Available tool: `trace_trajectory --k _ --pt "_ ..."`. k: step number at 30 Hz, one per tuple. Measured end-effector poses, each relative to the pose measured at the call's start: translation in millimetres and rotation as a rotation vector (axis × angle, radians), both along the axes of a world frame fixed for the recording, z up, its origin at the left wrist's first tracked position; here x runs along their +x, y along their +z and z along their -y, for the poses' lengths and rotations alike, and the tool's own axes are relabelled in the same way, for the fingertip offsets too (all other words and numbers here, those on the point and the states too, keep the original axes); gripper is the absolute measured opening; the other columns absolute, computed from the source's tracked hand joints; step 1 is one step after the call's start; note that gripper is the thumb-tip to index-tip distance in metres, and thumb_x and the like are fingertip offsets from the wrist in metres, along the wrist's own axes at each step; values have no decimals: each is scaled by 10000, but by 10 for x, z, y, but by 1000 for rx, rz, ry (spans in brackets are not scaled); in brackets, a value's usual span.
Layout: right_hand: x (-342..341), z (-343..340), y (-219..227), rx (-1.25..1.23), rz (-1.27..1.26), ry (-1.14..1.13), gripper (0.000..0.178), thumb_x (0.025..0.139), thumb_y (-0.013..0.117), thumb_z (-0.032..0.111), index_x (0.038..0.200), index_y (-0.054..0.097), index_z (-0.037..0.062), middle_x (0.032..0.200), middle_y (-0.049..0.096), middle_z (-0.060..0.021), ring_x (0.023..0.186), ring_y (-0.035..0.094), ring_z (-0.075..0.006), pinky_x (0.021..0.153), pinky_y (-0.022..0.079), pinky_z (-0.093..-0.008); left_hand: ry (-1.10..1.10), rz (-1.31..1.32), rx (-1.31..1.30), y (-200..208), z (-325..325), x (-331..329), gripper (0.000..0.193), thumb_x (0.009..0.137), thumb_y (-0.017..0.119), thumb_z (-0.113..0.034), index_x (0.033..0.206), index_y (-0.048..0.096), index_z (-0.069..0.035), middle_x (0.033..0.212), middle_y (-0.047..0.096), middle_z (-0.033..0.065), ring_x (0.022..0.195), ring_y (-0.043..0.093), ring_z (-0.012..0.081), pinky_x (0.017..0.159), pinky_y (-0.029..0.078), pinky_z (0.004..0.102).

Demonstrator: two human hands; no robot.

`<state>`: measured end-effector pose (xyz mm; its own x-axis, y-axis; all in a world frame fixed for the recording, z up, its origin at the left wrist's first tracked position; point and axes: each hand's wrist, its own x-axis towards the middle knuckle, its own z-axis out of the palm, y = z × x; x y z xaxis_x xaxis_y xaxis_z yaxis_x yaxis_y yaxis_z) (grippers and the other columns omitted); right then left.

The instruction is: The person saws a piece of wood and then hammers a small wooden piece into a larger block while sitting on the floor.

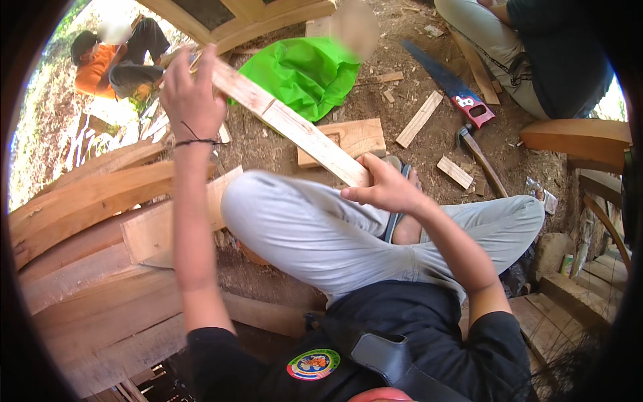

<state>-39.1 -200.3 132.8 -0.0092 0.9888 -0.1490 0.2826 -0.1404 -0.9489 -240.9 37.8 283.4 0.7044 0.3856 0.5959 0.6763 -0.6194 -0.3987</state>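
Note:
A pale, narrow wooden strip (288,120) slants across in front of me, with a dark line across its face. My right hand (385,184) grips its lower end just above my knee. At the upper end, my left hand (194,100) is closed around the strip, and its fingers hide that tip. Something thin and yellowish shows by those fingers, too small to name. Beneath the strip lies a thicker wooden block (358,137) on the ground, and a bright green cloth or bag (301,74) is spread beyond it.
A handsaw (445,84) with a red handle and a hammer (479,157) lie at right among wood offcuts (420,119). Curved planks (100,194) are stacked at left. A wooden frame (274,27) stands ahead. One person (100,63) sits far left, another (549,53) at upper right.

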Motion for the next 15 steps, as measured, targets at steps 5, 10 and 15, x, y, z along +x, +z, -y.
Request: trace_trajectory --k 5,10,15 --pt "-496 -31 -157 87 32 -505 527 876 688 378 1086 440 -37 893 649 -288 842 660 -435 710 514 -477 37 676 -1161 -861 305 708 687 828 675 -272 1337 387 88 1268 505 291 1196 496 386 1036 376 460" --pt "-645 -258 -596 89 -75 -467 442 950 576 389 1098 440 -4 923 637 -301 849 635 -475 721 506 -487 -23 874 -1861 -1784 606 1115 604 821 776 -386 1143 479 30 914 626 116 670 641 134 564 547 282" --pt "278 -687 -1594 -261 -276 -550 560 984 392 563 1153 554 53 1019 661 -249 1020 635 -392 877 475 -472 0 1118 -2003 -1772 339 1105 306 818 674 -117 1067 515 -35 837 582 64 614 621 161 544 542 288"
